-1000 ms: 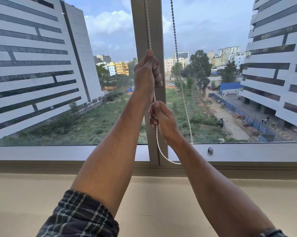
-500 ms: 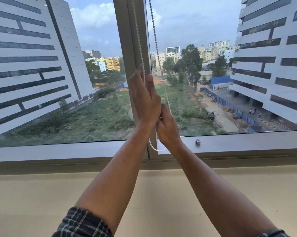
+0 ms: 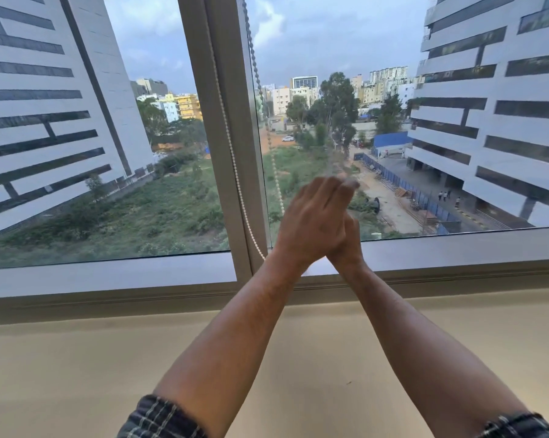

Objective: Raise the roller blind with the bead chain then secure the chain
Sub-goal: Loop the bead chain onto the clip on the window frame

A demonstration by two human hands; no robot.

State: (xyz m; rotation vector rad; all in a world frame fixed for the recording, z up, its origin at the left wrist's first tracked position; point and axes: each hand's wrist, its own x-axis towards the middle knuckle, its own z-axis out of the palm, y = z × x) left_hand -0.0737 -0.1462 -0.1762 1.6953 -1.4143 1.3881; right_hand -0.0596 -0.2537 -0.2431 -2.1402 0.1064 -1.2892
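The white bead chain hangs in two strands along the window's centre post. Both strands run down behind my left hand and its wrist, so the bottom loop is hidden. My left hand is raised in front of the right pane, blurred, with its fingers stretched out. It crosses over my right hand, which shows only its heel and wrist just above the lower frame. Whether either hand touches the chain is hidden. The roller blind itself is out of view above.
The lower window frame runs across behind the hands, with a beige wall below it. Outside the glass are tall white buildings, a green lot and a road.
Both hands have moved right and down from the centre post to the right pane. My left hand has let go of the chain and spread its fingers. The camera has turned left.
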